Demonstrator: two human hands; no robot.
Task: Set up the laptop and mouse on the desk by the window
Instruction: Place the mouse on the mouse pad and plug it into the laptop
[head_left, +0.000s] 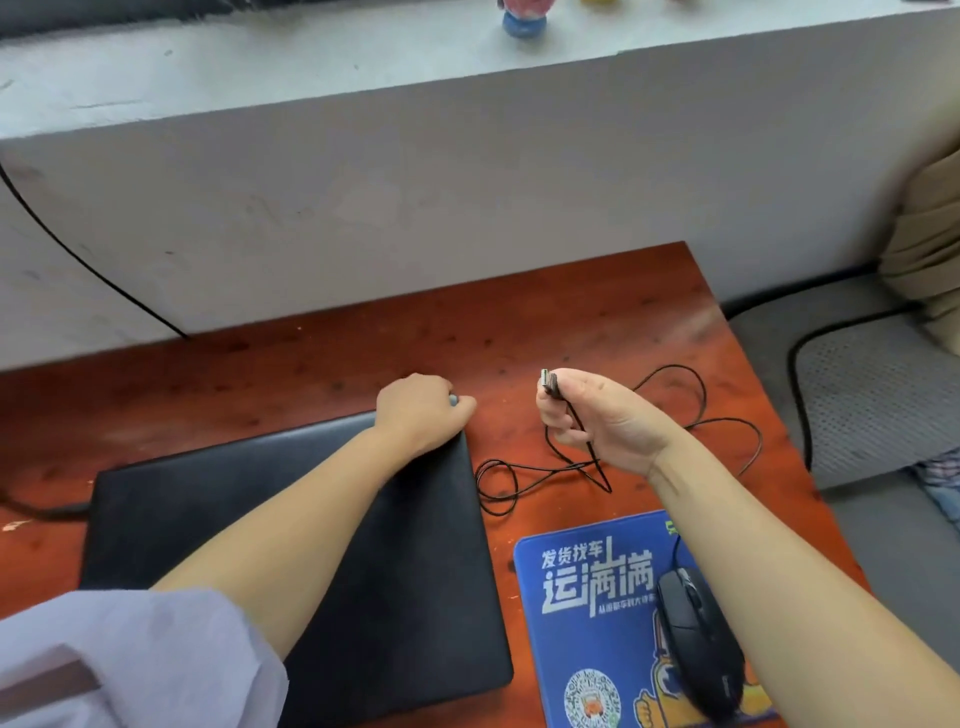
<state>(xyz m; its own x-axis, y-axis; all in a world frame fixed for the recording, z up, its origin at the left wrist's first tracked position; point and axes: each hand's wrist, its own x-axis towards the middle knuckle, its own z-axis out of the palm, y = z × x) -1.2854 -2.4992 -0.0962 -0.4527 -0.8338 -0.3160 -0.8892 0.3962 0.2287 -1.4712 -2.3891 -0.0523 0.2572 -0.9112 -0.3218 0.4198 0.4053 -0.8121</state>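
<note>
A closed black laptop (218, 519) lies flat on the red-brown desk (260, 379). My left hand (421, 410) grips its far right corner. My right hand (597, 415) hovers just right of that corner, pinching the mouse's USB plug (548, 382) with the metal end pointing up and left. The black mouse cable (519, 467) loops loosely on the desk under my right hand. The black mouse (696, 634) rests on a blue printed mouse pad (582, 613), partly hidden by my right forearm.
A grey-white wall and window sill (363, 67) rise behind the desk, with a small figurine (522, 21) on the sill. A black cable (67, 254) runs down the wall at left. A grey cushioned seat (872, 395) sits beyond the desk's right edge.
</note>
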